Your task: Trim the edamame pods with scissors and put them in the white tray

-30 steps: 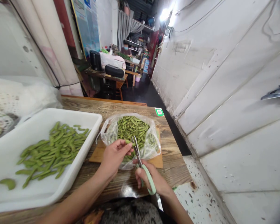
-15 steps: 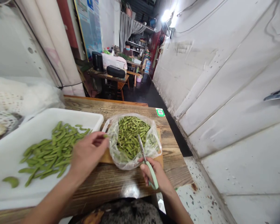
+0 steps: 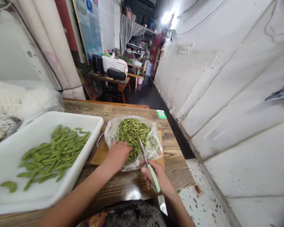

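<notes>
The right hand (image 3: 160,174) is gripping the scissors (image 3: 153,176) closed-fisted, seemingly leaving the left hand (image 3: 117,154) free, which is resting on pods (image 3: 133,129) inside the bag (image 3: 111,128), its opening and hold hidden.

Wooden table (image 3: 176,154), grained and glossy; smooth white plastic tray (image 3: 92,121); thin, crinkled clear plastic bag (image 3: 154,153); scissors (image 3: 144,155) with shiny metal blades (image 3: 141,146) and smooth plastic handles (image 3: 154,179).

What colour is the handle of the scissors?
The handle is pale green, clearest in the head view.
</notes>
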`<act>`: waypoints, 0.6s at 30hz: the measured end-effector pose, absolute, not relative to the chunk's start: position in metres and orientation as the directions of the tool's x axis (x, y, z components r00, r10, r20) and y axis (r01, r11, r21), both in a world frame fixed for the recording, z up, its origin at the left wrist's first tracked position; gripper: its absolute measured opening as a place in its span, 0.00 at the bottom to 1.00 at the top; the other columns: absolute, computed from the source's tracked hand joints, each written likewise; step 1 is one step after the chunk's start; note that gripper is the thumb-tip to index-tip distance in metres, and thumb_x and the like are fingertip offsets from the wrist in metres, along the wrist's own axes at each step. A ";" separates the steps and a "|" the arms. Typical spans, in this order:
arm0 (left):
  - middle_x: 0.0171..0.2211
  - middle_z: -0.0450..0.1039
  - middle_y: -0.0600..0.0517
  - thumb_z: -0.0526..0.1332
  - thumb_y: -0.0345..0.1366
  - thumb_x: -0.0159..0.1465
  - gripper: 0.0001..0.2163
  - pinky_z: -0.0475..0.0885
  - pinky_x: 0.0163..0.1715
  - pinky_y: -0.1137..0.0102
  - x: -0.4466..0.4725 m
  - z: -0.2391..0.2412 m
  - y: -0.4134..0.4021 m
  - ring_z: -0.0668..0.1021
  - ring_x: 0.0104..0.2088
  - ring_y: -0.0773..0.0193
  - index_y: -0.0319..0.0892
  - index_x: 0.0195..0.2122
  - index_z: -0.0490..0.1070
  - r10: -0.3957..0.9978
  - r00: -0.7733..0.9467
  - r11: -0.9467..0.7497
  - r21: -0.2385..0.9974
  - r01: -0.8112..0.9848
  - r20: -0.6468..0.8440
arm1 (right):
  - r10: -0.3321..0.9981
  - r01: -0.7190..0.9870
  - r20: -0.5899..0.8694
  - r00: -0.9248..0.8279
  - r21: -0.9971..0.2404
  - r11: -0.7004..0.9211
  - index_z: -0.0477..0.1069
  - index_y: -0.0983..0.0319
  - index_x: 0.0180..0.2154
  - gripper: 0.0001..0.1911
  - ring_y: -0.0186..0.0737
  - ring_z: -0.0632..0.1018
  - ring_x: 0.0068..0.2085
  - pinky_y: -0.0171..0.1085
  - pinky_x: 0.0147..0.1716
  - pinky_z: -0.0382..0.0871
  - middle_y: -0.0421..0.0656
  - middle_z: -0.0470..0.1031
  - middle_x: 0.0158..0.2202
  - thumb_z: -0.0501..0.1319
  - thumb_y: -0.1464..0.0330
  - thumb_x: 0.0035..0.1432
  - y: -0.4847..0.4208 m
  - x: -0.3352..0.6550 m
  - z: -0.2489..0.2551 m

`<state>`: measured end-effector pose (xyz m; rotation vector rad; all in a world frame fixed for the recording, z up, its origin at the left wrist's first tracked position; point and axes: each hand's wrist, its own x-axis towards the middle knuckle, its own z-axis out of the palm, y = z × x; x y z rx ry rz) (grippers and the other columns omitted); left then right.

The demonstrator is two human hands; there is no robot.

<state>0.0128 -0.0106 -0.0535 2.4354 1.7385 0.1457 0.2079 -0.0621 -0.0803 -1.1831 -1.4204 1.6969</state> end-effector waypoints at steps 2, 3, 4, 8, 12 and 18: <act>0.34 0.76 0.42 0.56 0.31 0.59 0.09 0.63 0.41 0.58 0.013 -0.058 -0.008 0.75 0.41 0.49 0.41 0.30 0.77 0.944 0.330 -0.325 0.169 0.930 -0.001 | 0.883 0.086 -0.240 -0.403 -0.971 -0.225 0.66 0.65 0.45 0.27 0.26 0.64 0.15 0.27 0.13 0.61 0.32 0.62 0.19 0.63 0.51 0.53 -0.063 0.210 -0.081; 0.34 0.75 0.42 0.56 0.32 0.60 0.10 0.63 0.41 0.58 0.012 -0.060 -0.008 0.75 0.41 0.49 0.41 0.29 0.77 0.943 0.334 -0.331 0.185 0.926 0.014 | 0.882 0.088 -0.242 -0.403 -0.970 -0.226 0.66 0.64 0.45 0.26 0.26 0.63 0.15 0.27 0.13 0.61 0.32 0.62 0.19 0.63 0.51 0.53 -0.063 0.210 -0.082; 0.34 0.75 0.42 0.54 0.33 0.61 0.11 0.63 0.40 0.59 0.010 -0.061 -0.007 0.75 0.41 0.49 0.41 0.29 0.77 0.942 0.332 -0.332 0.218 0.918 0.035 | 0.882 0.090 -0.246 -0.402 -0.969 -0.230 0.66 0.64 0.45 0.26 0.26 0.63 0.15 0.27 0.13 0.61 0.32 0.62 0.19 0.63 0.51 0.53 -0.063 0.209 -0.083; 0.34 0.77 0.46 0.50 0.36 0.64 0.13 0.64 0.40 0.63 0.003 -0.058 -0.009 0.76 0.38 0.56 0.42 0.35 0.74 0.965 0.242 -0.260 0.530 0.807 0.106 | 0.876 0.120 -0.252 -0.412 -0.968 -0.222 0.66 0.64 0.46 0.27 0.27 0.65 0.16 0.28 0.14 0.61 0.33 0.63 0.20 0.61 0.50 0.54 -0.062 0.206 -0.084; 0.27 0.76 0.52 0.51 0.43 0.63 0.13 0.67 0.32 0.69 0.003 -0.048 -0.016 0.76 0.28 0.61 0.43 0.31 0.71 0.978 0.209 -0.128 0.815 0.565 0.009 | 0.875 0.228 -0.195 -0.444 -0.969 -0.101 0.65 0.63 0.49 0.26 0.30 0.68 0.20 0.30 0.20 0.65 0.35 0.65 0.23 0.57 0.51 0.59 -0.064 0.207 -0.078; 0.24 0.76 0.53 0.57 0.47 0.58 0.14 0.68 0.30 0.70 0.007 -0.033 -0.027 0.75 0.25 0.62 0.43 0.28 0.73 0.992 0.104 0.034 0.948 0.317 -0.071 | 0.862 0.334 -0.213 -0.461 -0.941 -0.054 0.65 0.62 0.51 0.26 0.31 0.69 0.21 0.31 0.23 0.64 0.36 0.65 0.24 0.56 0.51 0.60 -0.067 0.212 -0.070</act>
